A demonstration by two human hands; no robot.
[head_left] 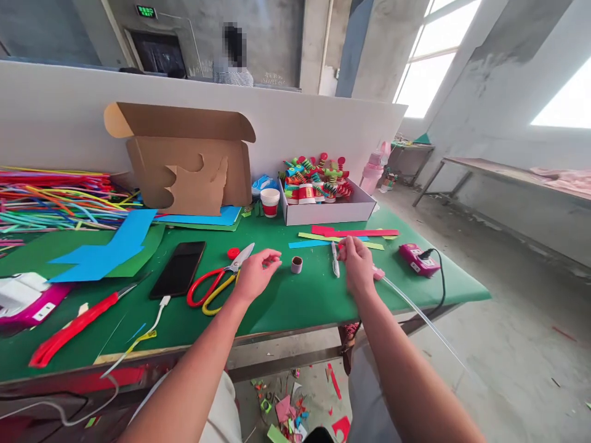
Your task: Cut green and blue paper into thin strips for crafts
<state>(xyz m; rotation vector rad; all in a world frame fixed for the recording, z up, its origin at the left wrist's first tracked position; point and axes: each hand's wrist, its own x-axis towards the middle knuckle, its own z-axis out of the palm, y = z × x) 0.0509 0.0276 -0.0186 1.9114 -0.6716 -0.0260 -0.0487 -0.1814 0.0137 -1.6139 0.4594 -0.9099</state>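
My left hand hovers over the table with its fingers loosely bent and apart, nothing visible in them. Just right of it stands a small rolled paper tube, dark inside. Red-and-yellow-handled scissors lie beside my left hand, partly behind it. My right hand is pinched near the front of the colored paper strips; a reddish bit shows at its fingertips, too small to name. A white pen lies left of it. Behind the right wrist a pink piece with a long clear stick is partly hidden.
A black phone, red-handled cutter, blue paper and pipe cleaners lie leftward. Behind stand a cardboard box, paper cups and a white box of paper crafts. A magenta power socket sits rightward.
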